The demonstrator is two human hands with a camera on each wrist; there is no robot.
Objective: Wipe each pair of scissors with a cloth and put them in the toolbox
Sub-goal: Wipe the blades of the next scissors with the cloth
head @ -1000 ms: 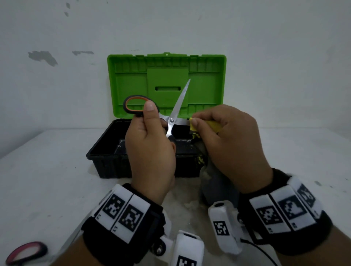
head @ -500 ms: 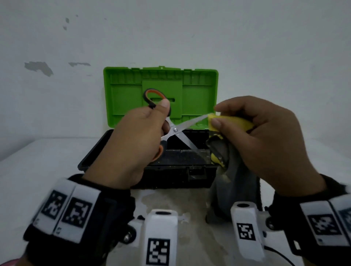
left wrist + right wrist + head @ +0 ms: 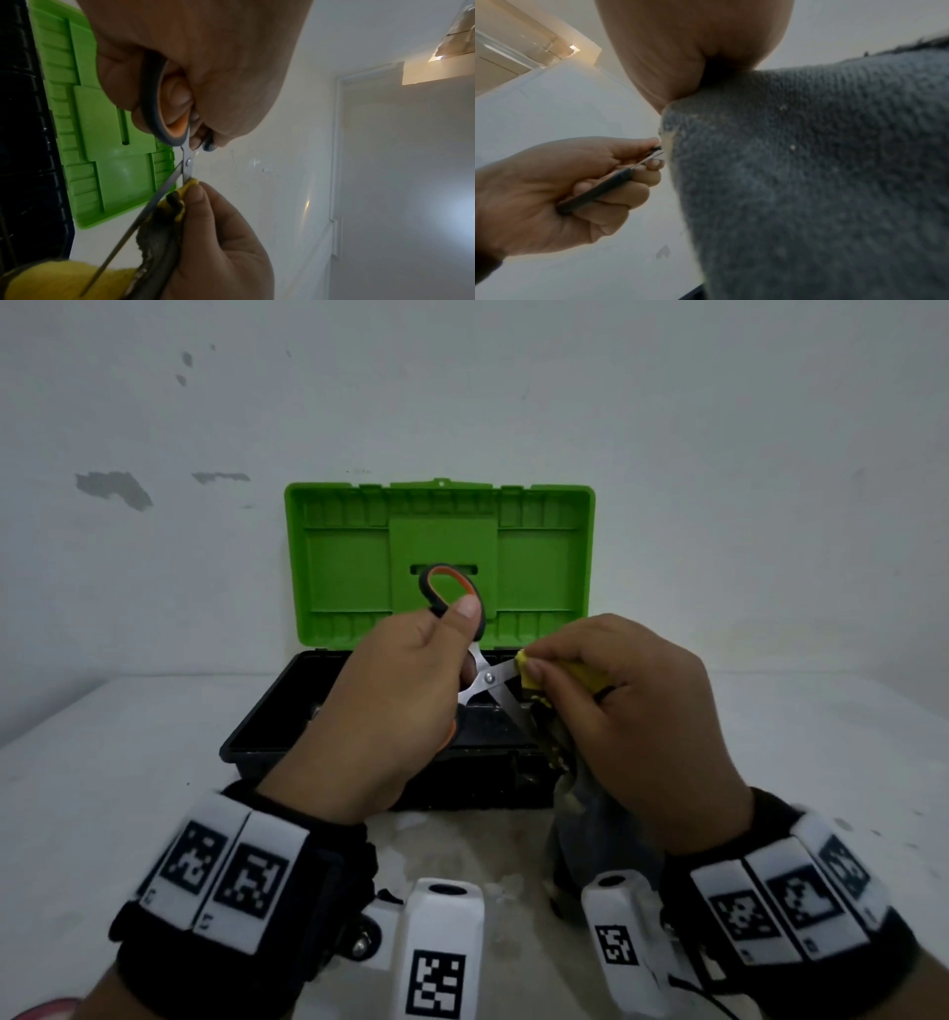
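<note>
My left hand (image 3: 411, 690) grips the grey-and-orange handles of a pair of scissors (image 3: 485, 680), held above the toolbox (image 3: 267, 726) with the blades spread apart. One blade is wrapped in the yellow-and-grey cloth (image 3: 534, 672), which my right hand (image 3: 606, 706) pinches close to the pivot. The rest of the cloth (image 3: 808, 172) hangs down grey under my right hand. In the left wrist view the scissors (image 3: 186, 162) show both blades, the free one running down past the cloth (image 3: 177, 201). The toolbox has a black base and an upright green lid (image 3: 441, 557).
The toolbox stands on a white table (image 3: 102, 788) against a white wall. A pink-handled pair of scissors (image 3: 46, 1009) peeks in at the bottom left corner of the head view.
My left hand tilted the scissors so the handles point up and the blades right. My right hand slid the cloth along the blade from the tip in toward the pivot.
</note>
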